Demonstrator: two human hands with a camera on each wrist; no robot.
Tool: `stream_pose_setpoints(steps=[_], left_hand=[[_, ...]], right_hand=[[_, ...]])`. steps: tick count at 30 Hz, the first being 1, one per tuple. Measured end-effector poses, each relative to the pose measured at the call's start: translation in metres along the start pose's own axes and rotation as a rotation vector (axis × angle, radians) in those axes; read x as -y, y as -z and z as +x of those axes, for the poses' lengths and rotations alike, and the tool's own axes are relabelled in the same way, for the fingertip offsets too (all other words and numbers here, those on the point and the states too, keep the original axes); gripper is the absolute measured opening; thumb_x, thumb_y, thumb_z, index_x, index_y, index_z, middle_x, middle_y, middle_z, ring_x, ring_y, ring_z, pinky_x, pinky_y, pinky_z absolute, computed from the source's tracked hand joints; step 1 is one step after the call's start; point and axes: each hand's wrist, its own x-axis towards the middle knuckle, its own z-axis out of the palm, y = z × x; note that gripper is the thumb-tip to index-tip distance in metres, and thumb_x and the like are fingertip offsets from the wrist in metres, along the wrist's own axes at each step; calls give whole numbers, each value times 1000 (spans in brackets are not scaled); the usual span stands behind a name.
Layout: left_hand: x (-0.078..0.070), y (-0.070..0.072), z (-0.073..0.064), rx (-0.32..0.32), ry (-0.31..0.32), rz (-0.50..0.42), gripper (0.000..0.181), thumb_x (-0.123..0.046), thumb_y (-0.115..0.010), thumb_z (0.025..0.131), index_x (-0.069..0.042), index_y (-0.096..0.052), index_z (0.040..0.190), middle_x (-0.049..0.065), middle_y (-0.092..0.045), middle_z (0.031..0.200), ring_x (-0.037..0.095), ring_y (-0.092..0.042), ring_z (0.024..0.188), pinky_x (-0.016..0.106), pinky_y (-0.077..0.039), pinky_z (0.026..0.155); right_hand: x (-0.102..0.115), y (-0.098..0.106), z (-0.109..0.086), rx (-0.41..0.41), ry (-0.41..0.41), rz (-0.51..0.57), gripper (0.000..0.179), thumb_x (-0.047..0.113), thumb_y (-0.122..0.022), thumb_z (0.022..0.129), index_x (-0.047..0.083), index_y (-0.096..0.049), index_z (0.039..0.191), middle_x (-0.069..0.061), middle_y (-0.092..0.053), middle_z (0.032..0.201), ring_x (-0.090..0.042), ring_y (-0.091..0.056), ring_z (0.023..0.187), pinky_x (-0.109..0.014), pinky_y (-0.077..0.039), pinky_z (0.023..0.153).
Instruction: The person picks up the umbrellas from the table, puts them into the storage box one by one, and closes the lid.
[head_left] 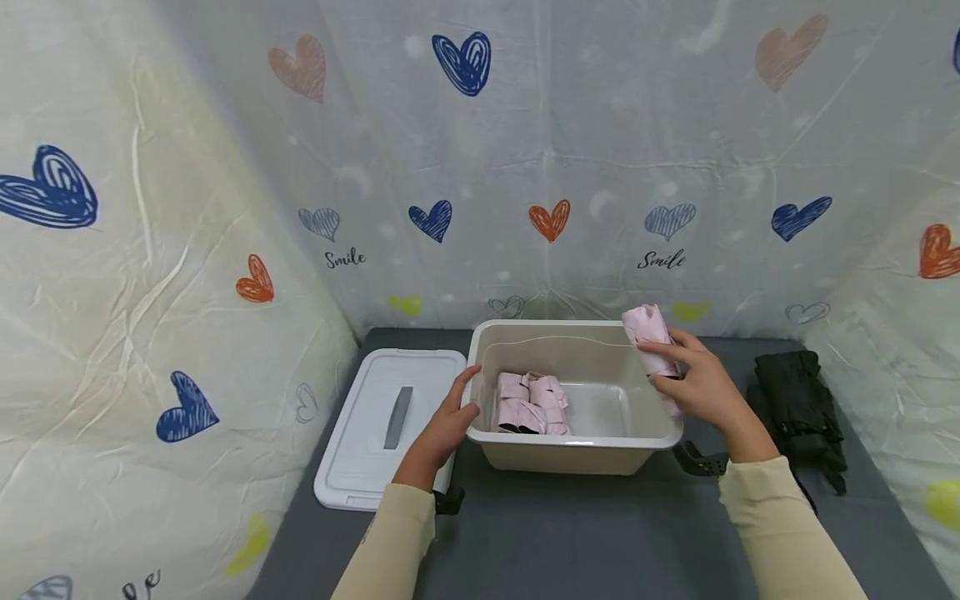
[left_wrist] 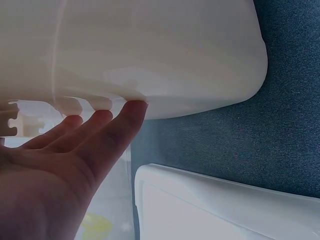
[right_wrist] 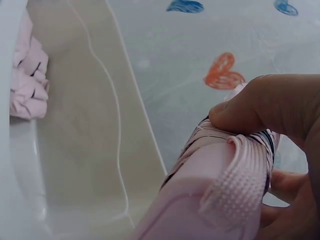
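Observation:
My right hand (head_left: pixel 697 375) grips a pink folding umbrella (head_left: pixel 648 329) over the right end of a beige storage bin (head_left: pixel 562 456). The right wrist view shows the umbrella's smooth pink handle (right_wrist: pixel 195 200) and woven wrist strap (right_wrist: pixel 245 180), with the thumb pressing on the folded fabric. Inside the bin's left half lie several pink fabric bundles (head_left: pixel 532 404) with dark spots. My left hand (head_left: pixel 442 429) rests at the bin's left side. Its nearly straight fingers (left_wrist: pixel 115 135) touch the outer wall in the left wrist view.
A white lid (head_left: pixel 352 433) with a grey handle (head_left: pixel 398 417) lies left of the bin on the dark grey table (head_left: pixel 577 542). On the right lies a black folded bundle (head_left: pixel 798 400), possibly an umbrella. A heart-patterned curtain (head_left: pixel 600 167) surrounds the table at the back and sides.

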Motion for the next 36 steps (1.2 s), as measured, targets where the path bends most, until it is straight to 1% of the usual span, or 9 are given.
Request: stream_pose_setpoints(steps=[2, 3, 9, 13, 19, 22, 26, 30, 36], left_hand=[[-9, 0, -5, 11, 8, -7, 67, -4, -39, 93, -25, -19, 154, 16, -15, 160, 41, -30, 137, 59, -34, 103], [-10, 0, -6, 14, 4, -10, 67, -4, -39, 93, -24, -19, 154, 16, -16, 160, 42, -31, 137, 59, -34, 103], [-9, 1, -4, 15, 4, -18, 68, -4, -39, 92, -24, -19, 154, 16, -15, 160, 39, -31, 135, 60, -33, 104], [-8, 2, -4, 17, 13, -14, 68, -5, -39, 92, -25, -18, 154, 15, -16, 159, 38, -33, 134, 61, -33, 104], [-7, 2, -4, 22, 18, -11, 69, -5, -39, 92, -25, -18, 154, 16, -17, 159, 37, -33, 133, 59, -34, 103], [-8, 2, -3, 23, 9, -1, 69, -5, -39, 92, -25, -18, 154, 15, -18, 159, 35, -34, 132, 54, -36, 101], [-8, 2, -2, 20, -1, 11, 69, -5, -39, 92, -25, -19, 154, 15, -18, 159, 34, -35, 131, 50, -37, 99], [-7, 2, -2, 22, 2, 15, 69, -5, -39, 92, -25, -18, 154, 16, -16, 159, 35, -34, 132, 52, -37, 100], [-8, 2, -4, 25, 7, 16, 68, -5, -38, 92, -26, -18, 154, 15, -16, 159, 34, -34, 132, 51, -36, 100]], right_hand=[[3, -3, 3, 11, 7, -3, 47, 13, -64, 87, 15, -60, 134, -21, -29, 153, -45, -43, 126, -60, -47, 89], [5, -4, 4, 16, 9, -3, 47, 13, -64, 87, 15, -60, 134, -21, -29, 153, -45, -43, 126, -59, -47, 89], [15, -11, 12, 34, 44, -10, 46, 10, -64, 85, 15, -62, 131, -21, -31, 151, -43, -50, 117, -55, -51, 85], [16, -17, 19, 47, 82, -33, 46, 7, -64, 85, 17, -64, 130, -21, -32, 151, -42, -51, 117, -52, -53, 80], [16, -26, 27, 81, 128, -59, 45, 9, -64, 84, 18, -65, 128, -16, -36, 150, -37, -51, 114, -47, -51, 80], [16, -30, 31, 96, 161, -58, 44, 7, -63, 83, 17, -67, 126, -14, -39, 148, -35, -51, 114, -45, -49, 81], [17, -35, 36, 142, 207, -45, 44, 3, -62, 81, 15, -68, 123, -14, -38, 148, -34, -47, 116, -41, -47, 79], [18, -42, 41, 213, 209, -38, 44, 0, -61, 81, 15, -69, 122, -17, -36, 149, -35, -46, 116, -38, -47, 77], [18, -48, 48, 264, 201, -110, 45, 1, -63, 82, 19, -69, 122, -19, -39, 147, -36, -48, 116, -43, -48, 80]])
